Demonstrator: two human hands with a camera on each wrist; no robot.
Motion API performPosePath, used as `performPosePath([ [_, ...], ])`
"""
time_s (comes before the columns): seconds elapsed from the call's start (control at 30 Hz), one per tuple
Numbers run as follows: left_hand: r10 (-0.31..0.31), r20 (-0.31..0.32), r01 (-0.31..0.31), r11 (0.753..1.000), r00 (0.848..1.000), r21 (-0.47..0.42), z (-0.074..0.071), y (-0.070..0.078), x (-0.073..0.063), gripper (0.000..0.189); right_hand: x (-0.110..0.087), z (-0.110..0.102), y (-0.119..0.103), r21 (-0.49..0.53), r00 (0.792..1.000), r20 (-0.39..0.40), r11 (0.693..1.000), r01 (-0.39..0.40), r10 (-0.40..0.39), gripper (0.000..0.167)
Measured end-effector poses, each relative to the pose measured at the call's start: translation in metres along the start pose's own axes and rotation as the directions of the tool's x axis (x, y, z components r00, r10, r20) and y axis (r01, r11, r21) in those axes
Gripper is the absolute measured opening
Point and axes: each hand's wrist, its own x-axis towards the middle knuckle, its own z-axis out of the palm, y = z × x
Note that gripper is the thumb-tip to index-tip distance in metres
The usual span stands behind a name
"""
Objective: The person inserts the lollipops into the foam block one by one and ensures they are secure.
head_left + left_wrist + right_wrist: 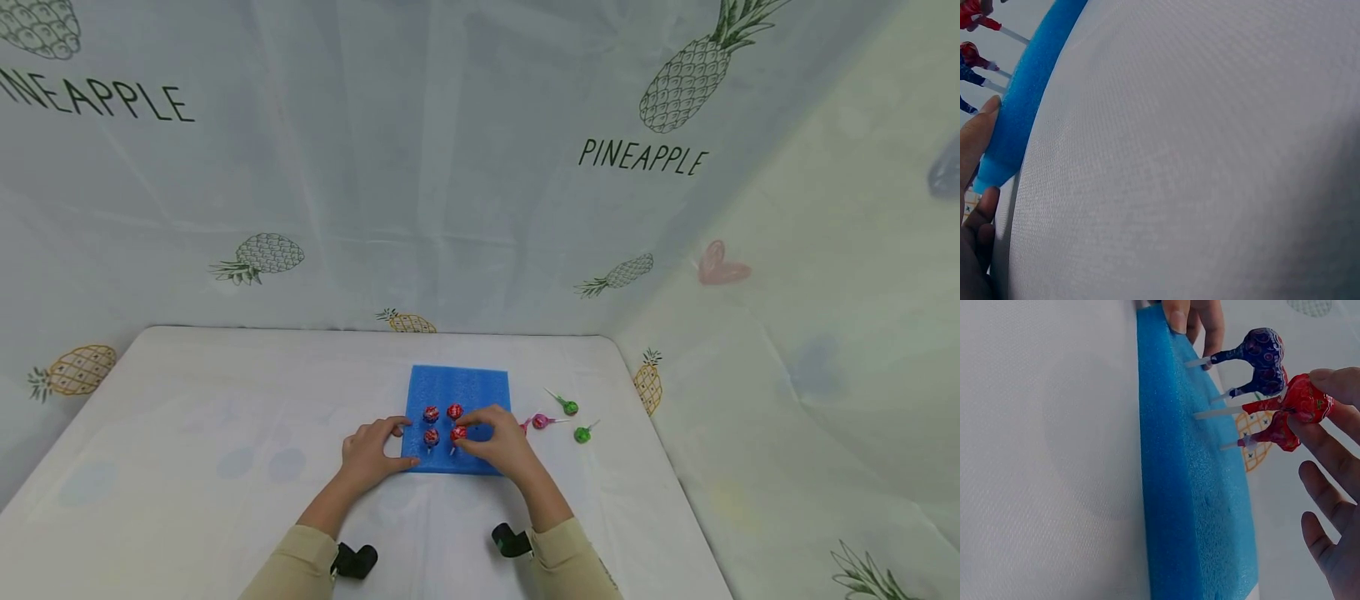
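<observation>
Blue rectangular foam slab (461,379): on the white cloth-covered table (225,400), its left edge gripped by the left hand (367,454).
Red-wrapped round lollipop (1310,400): head pinched by the right hand (501,443), stick meeting the foam; how deep, I cannot tell.
Standing: four, pinched one included: two red, two dark-blue-wrapped lollipops (1266,356); I judge it half done.
Loose, right of slab: I count two green-wrapped lollipops (571,407), two pink-wrapped lollipops (540,421); these seem left to place.

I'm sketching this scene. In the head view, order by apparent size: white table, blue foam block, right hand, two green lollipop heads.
White table
Blue foam block
Right hand
Green lollipop heads: too alike to rank
</observation>
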Motion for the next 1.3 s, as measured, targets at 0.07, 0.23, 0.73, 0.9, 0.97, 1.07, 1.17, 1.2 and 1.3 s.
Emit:
performPosePath([
  [0.07,-0.001,0.001,0.001,1.0,1.0,0.0,0.0002,-0.0004,0.0001,0.067,0.0002,0.0006,0.0002,0.005,1.0,0.001,1.0,-0.005,0.005,0.029],
  [0.23,0.002,-0.001,-0.002,1.0,1.0,-0.005,0.0002,-0.001,-0.0001,0.067,0.0007,0.0019,0.0007,-0.001,1.0,0.003,1.0,-0.012,0.012,0.028],
  [0.73,-0.014,0.016,0.014,1.0,1.0,0.003,0.0009,0.0002,0.0012,0.068,0.0016,0.0059,0.0046,-0.019,1.0,0.025,1.0,0.009,-0.008,0.026],
  [0.9,-0.017,0.017,0.016,1.0,1.0,0.004,0.0014,0.0002,0.0013,0.069,0.0014,0.0082,0.007,-0.014,1.0,0.023,1.0,0.011,-0.011,0.025],
  [0.97,-0.018,0.017,0.018,1.0,1.0,0.004,0.0015,0.0001,0.0012,0.068,0.0013,0.0088,0.0071,-0.014,1.0,0.021,1.0,0.005,-0.004,0.024],
  [1.07,-0.019,0.015,0.019,1.0,1.0,0.006,0.0014,-0.0001,0.001,0.069,0.0017,0.0091,0.0065,-0.017,1.0,0.021,1.0,0.002,-0.002,0.024],
  [1.17,-0.016,0.012,0.016,1.0,1.0,0.007,0.001,0.0004,0.001,0.069,0.0019,0.0091,0.006,-0.028,1.0,0.022,1.0,0.006,-0.006,0.024],
  [1.2,-0.014,0.01,0.014,1.0,1.0,0.009,0.0009,0.0005,0.0008,0.069,0.0019,0.0089,0.0057,-0.029,1.0,0.023,1.0,0.009,-0.008,0.025],
  [1.3,-0.011,0.007,0.011,1.0,1.0,0.007,-0.0001,0.001,0.0005,0.068,0.0013,0.008,0.0047,-0.03,0.999,0.03,0.999,0.012,-0.012,0.025],
])
